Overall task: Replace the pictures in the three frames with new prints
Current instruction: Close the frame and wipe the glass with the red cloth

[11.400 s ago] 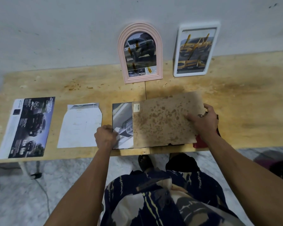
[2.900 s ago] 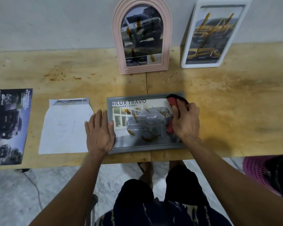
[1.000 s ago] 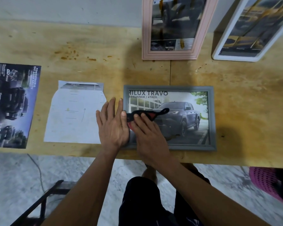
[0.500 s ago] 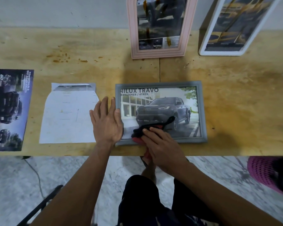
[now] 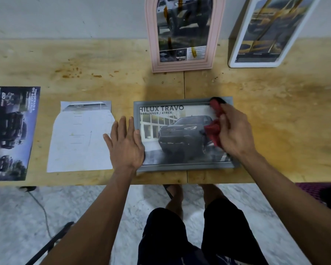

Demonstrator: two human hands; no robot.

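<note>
Grey frame (image 5: 183,168) lies face up at the tabletop's (image 5: 275,131) near edge, truck print fitted. Left hand (image 5: 125,144) presses flat, fingers straight, on its 9 o'clock side. Right hand (image 5: 234,132) clutches a red cloth (image 5: 212,131) on the glass towards 2 o'clock. Pink frame (image 5: 182,35) and white frame (image 5: 269,31) stand at 12 o'clock, both holding pictures. Judged: final stage, only wiping remains.

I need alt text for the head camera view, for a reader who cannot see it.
A person's right hand wipes a grey rectangular picture frame, lying flat on a wooden table, with a red cloth, while the left hand rests flat on its left edge. Two more frames lean on the wall behind.
</note>
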